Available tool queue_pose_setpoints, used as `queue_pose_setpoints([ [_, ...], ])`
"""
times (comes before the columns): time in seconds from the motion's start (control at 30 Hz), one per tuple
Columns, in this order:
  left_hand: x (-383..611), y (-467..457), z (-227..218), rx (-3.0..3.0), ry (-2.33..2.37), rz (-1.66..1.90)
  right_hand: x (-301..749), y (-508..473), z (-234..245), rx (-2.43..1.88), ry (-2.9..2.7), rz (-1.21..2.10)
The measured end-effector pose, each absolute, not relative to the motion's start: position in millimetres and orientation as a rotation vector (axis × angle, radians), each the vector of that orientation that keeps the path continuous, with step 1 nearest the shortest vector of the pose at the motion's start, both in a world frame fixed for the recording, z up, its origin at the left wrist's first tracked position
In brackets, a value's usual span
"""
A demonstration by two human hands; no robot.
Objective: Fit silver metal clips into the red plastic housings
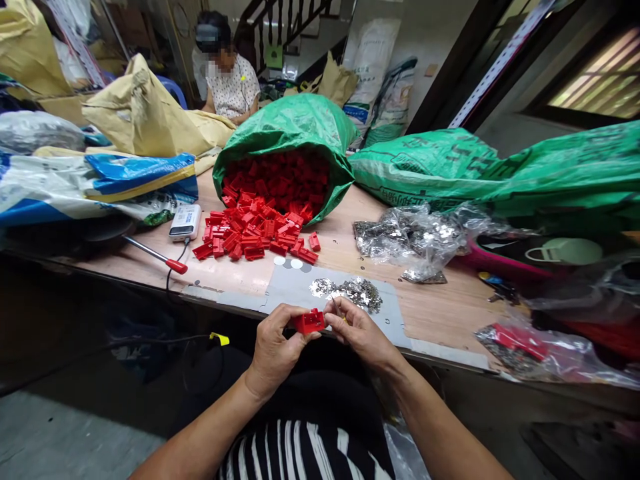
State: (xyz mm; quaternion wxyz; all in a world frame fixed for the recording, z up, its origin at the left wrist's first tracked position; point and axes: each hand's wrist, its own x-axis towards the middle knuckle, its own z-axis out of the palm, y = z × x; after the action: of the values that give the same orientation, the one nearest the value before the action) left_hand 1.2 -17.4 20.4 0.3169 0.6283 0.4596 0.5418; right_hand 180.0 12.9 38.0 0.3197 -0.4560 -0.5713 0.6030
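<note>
My left hand [275, 343] grips a red plastic housing [311, 322], its open side with small slots turned toward my right hand. Just to the right of it, my right hand [357, 330] is pinched at the fingertips. A thin dark sliver and a bit of yellow show between those fingers, too small to name. Beyond both hands, a pile of small shiny metal pieces [361, 293] lies on a grey mat [293, 293]. A heap of similar red housings [250, 230] spills from a green woven sack [295, 123] lying on its side.
Clear bags of metal pieces [410, 233] lie right of the sack. A white power bank [185, 222] with a cable and a red-handled tool [175, 265] are at the left. A pink container [505, 263] stands at the right. Across the table sits another person [233, 83].
</note>
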Motion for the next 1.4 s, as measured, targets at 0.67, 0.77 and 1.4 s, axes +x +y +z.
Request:
queue_pose_setpoints([
  [0.67,6,-31,12,1.72,1.21,1.311,188,3,25,-1.183,-1.421,1.842],
  [0.77,7,-31,12,1.702,1.188,1.294,190,1,23,-1.148,-1.357,1.91],
  [1.4,3,-25,-3,0.961,0.858,1.245,194,2,26,-1.122,-1.433,1.922],
])
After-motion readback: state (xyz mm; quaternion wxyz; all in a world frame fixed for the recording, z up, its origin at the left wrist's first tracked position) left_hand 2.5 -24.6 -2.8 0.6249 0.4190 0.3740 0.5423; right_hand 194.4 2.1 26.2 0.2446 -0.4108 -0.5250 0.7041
